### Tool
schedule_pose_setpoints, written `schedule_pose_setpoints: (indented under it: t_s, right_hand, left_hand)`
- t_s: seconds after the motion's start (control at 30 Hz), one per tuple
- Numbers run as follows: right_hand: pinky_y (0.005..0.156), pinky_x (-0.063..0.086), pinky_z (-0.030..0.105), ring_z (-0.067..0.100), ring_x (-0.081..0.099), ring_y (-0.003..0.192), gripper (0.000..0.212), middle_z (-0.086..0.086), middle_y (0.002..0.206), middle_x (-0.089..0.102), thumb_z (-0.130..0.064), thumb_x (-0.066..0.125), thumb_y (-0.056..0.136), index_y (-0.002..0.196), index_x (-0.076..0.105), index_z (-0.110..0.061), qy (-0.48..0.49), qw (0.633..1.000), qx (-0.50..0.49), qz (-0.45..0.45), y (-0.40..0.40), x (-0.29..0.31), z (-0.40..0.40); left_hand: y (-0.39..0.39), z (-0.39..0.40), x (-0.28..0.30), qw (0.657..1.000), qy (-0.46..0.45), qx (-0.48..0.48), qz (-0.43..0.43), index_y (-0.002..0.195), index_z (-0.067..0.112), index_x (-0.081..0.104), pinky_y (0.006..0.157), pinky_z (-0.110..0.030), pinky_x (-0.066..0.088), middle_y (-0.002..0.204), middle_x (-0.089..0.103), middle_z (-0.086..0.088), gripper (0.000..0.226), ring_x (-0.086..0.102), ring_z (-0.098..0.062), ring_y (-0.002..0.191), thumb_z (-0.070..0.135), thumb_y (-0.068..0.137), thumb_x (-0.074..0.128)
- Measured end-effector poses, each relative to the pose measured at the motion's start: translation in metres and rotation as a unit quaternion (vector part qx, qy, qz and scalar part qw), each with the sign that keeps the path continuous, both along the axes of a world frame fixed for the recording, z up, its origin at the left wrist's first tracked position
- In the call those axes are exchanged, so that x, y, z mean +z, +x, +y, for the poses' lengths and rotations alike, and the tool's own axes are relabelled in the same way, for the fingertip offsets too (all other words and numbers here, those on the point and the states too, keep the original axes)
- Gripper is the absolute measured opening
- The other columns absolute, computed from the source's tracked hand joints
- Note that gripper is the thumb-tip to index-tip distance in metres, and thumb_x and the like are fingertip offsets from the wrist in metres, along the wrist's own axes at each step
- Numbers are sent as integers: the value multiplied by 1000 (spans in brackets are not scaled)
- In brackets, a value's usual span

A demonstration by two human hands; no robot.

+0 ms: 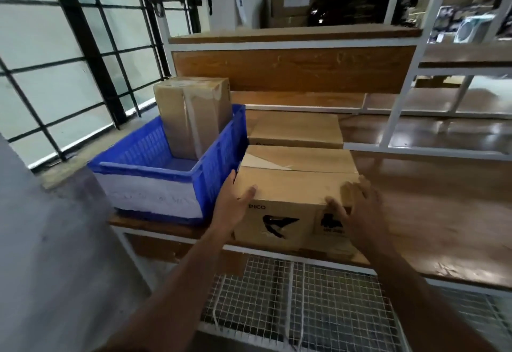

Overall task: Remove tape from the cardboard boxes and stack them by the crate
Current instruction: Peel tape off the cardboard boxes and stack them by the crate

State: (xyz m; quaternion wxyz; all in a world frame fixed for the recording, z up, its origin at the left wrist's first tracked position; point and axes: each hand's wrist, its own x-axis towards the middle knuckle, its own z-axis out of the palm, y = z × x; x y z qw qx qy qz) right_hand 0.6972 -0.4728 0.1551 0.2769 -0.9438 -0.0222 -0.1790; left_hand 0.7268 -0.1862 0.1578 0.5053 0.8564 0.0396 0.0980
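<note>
Head view, near box: a cardboard box (296, 185) printed "PICO" sits at the front edge of the wooden shelf (432, 213), just right of the blue crate (166, 177); a tape strip runs across its top seam and looks partly lifted at the left end.
Head view, left hand: the left hand (231, 204) grasps the box's left front corner, thumb on the top face and fingers down the left side, probably to steady or shift the box.
Head view, right hand: the right hand (357, 210) clasps the right front corner with fingers curled over the top edge; motion blur hides the fingertips.
Why held so: a hand at each front corner suits sliding or lifting the box squarely, likely to set it by the crate or brace it for peeling.
Head view, second box: a flatter box (296, 130) lies directly behind the near one, touching or almost touching it.
Head view, crate contents: a tall taped box (194, 116) stands upright in the crate's back right corner, its tape untouched.
Surface: brown wood-grain shelf in a white metal frame, glossy to the right, with a white wire mesh (299, 301) rack below.
Room: gridded black-framed window (69, 60) on the left; upper shelves hold more cartons.
</note>
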Motion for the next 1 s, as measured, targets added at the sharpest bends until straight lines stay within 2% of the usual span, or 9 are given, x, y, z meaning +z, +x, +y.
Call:
schedule_pose_setpoints:
  t_s: [0.07,0.13,0.23,0.33,0.47,0.77,0.93,1.0]
  right_hand:
    - [120,16,46,27,28,144,71,11,152,40,-64,29,93,139,49,-13,-74,997,4,-29,7,4,9]
    - [122,15,43,22,33,143,76,8,151,44,-67,25,93,142,46,-12,-123,991,34,-27,12,8,25]
    - [122,16,37,17,32,144,84,3,155,38,-72,34,88,149,37,-16,-186,980,71,0,20,3,47]
    - [123,12,35,15,25,147,85,2,159,31,-69,46,88,153,30,-16,-217,974,66,11,27,4,50]
    - [122,14,36,16,23,148,82,3,160,29,-61,53,90,154,29,-15,-226,972,54,19,31,2,50]
    - [112,35,39,21,50,134,78,9,142,55,-64,39,85,138,54,-9,-260,965,36,12,33,4,54]
    - [116,22,31,15,37,141,87,1,153,41,-67,61,81,148,38,-18,-230,968,95,29,44,23,40]
    - [118,5,27,13,22,148,90,1,162,25,-67,54,86,155,23,-19,-247,960,130,39,45,25,37]
  left_hand:
    - [13,2,9,989,128,-31,-61,160,26,18,120,-39,16,168,12,5,79,12,-15,153,46,97,61]
    - [21,-1,19,958,239,-105,-119,160,26,17,124,-38,7,169,7,7,79,4,-11,154,51,97,57]
    - [28,-7,19,894,369,-223,-121,161,25,13,126,-38,3,169,1,7,87,-2,-10,154,69,94,47]
    - [39,-2,10,832,479,-243,-138,160,20,12,127,-42,4,169,7,1,93,3,-14,155,74,91,44]
    - [47,-1,9,815,503,-251,-144,160,17,11,127,-43,5,168,13,-1,91,9,-15,154,69,93,43]
    - [44,-6,12,815,507,-256,-118,160,19,12,127,-43,5,168,14,0,85,9,-14,154,66,95,40]
    - [43,-6,15,828,489,-257,-93,161,21,8,127,-43,1,169,4,2,95,-2,-12,155,73,87,35]
    - [44,-7,16,826,496,-256,-77,161,21,6,127,-43,1,170,2,2,97,-4,-12,155,75,86,34]
